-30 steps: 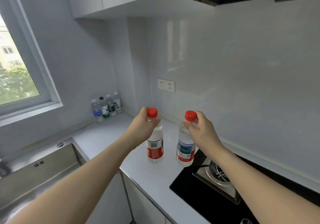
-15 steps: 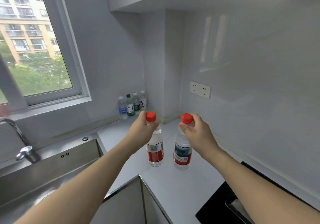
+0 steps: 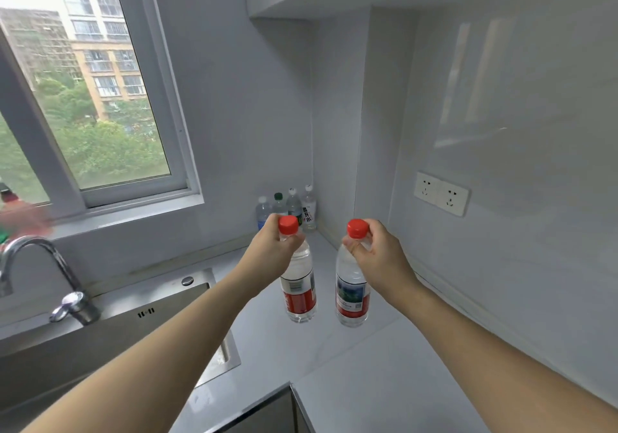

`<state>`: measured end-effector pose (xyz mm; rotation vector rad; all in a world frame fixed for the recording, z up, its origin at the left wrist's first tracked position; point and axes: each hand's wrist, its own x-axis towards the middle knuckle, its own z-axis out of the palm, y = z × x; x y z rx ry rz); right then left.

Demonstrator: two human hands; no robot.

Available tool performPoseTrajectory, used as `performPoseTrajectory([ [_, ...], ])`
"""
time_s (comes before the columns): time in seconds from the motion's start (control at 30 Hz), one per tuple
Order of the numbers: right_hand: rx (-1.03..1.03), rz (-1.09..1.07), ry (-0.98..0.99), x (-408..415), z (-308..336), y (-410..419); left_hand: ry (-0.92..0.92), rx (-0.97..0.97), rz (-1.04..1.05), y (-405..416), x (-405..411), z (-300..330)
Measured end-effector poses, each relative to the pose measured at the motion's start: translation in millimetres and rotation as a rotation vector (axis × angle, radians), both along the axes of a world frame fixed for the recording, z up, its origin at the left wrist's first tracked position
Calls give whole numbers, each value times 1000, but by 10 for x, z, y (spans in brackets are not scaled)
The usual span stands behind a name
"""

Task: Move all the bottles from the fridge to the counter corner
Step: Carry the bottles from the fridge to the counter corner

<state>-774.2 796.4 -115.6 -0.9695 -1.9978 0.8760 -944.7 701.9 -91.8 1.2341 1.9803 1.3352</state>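
landmark: the counter corner (image 3: 321, 237), where the window wall meets the jutting pillar; every place below is given against it.
left hand: the left hand (image 3: 272, 248) is curled round the neck of the left red-capped bottle (image 3: 298, 285), just under the cap, grasping it.
right hand: the right hand (image 3: 379, 255) pinches the neck of the right red-capped bottle (image 3: 352, 288) the same way.
where the carried bottles are: both hang upright over the counter (image 3: 351, 375), short of the corner and on the near side of it, side by side with a gap between them; whether their bases touch the counter i cannot tell.
already in the corner: a row of four bottles (image 3: 287, 210) stands tight against the wall, right in the corner.
count: six bottles in view, two in hand with red caps and four parked; two hands; one sink (image 3: 110, 339) well to the left of the corner; one tap (image 3: 50, 275) beyond it; one double wall socket (image 3: 441, 193) to the right of the corner.
done so far: judging by the row, four bottles are delivered.
left to do: these two need setting down beside the row; the fridge is out of view, so how many remain in it cannot be told.
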Motion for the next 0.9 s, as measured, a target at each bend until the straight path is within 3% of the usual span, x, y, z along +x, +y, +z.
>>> performPoseTrajectory([
  [0.6, -88, 44, -53, -2297, -151, 668, 110, -50, -35, 662, -2297, -279],
  [0.9, -85, 83, -238, -3066, -439, 1094, 51, -93, -8, 983, -3034, -670],
])
